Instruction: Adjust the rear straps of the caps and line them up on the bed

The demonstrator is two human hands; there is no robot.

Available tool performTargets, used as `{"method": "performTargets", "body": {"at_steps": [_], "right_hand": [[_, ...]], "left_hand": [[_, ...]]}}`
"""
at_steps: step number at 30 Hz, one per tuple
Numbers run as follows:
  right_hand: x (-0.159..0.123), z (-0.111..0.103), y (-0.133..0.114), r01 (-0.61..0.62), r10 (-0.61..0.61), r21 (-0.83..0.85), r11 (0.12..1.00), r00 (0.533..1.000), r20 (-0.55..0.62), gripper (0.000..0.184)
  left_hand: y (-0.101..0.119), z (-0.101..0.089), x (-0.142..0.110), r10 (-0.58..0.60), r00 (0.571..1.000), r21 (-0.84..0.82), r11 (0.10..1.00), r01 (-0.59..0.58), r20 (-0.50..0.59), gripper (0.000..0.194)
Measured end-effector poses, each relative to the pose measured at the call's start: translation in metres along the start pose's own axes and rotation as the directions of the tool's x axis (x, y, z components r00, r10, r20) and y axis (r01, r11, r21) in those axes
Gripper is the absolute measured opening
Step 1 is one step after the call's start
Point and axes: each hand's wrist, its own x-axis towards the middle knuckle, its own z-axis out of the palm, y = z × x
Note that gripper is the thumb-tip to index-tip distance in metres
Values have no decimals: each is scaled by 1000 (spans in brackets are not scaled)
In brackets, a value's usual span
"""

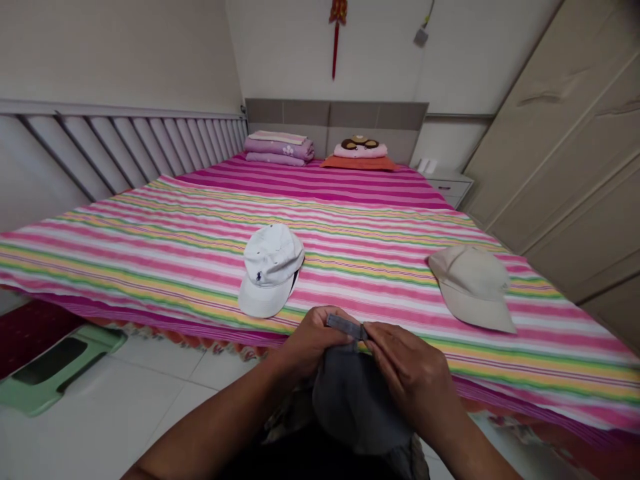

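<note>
The left hand [314, 341] and right hand [407, 377] both pinch closed on the rear strap [346, 327] of a dark grey cap [357, 403], held in front of the person just short of the striped bed [150, 267], and this strap work seems to call for a steady, even hold

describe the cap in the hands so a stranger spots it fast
Start at the striped bed. At its near edge, the left hand and right hand hold a dark gray cap by its strap. Unlike the white cap and beige cap on the bed, it is dark.
</note>
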Motion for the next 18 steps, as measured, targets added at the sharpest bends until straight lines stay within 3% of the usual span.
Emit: {"method": "performTargets", "body": {"at_steps": [14, 16, 18], "right_hand": [[-6, 9, 3, 174, -166, -260, 950, 985, 53, 29], [-4, 10, 4, 145, -142, -232, 962, 989, 30, 26], [-2, 11, 5, 65, -64, -95, 993, 998, 21, 22]], "left_hand": [[-1, 4, 2, 89, 990, 183, 981, -68, -110, 21], [-2, 7, 1, 103, 986, 222, 972, -73, -128, 23], [-3, 9, 1, 91, 985, 215, 975, -58, -145, 25]]}}
